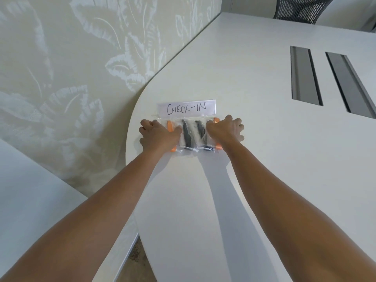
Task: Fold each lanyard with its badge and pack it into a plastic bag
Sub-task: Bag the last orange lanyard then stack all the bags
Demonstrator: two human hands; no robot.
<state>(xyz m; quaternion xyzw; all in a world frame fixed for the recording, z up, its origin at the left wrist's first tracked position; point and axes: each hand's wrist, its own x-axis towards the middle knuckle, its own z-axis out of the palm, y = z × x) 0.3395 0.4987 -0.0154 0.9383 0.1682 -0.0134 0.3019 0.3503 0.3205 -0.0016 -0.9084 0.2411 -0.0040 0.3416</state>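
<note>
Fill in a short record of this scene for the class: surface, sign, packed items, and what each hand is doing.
surface: white table
sign: CHECK-IN label, just beyond the bags
packed items: row of clear bags holding orange and black lanyards
left hand: rests on the row's left end, fingers curled
right hand: rests on the row's right end, fingers curled
grip: unclear whether either hand pinches a bag

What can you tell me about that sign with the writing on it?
The sign is a long, narrow strip of white paper with "CHECK-IN" written by hand in black marker. It seems to sit inside a clear, shiny cover. It rests on the white table near the rounded edge, just beyond a row of clear bags holding orange and black lanyards. Its lower edge meets the bags' tops. Neither hand touches it.
</note>
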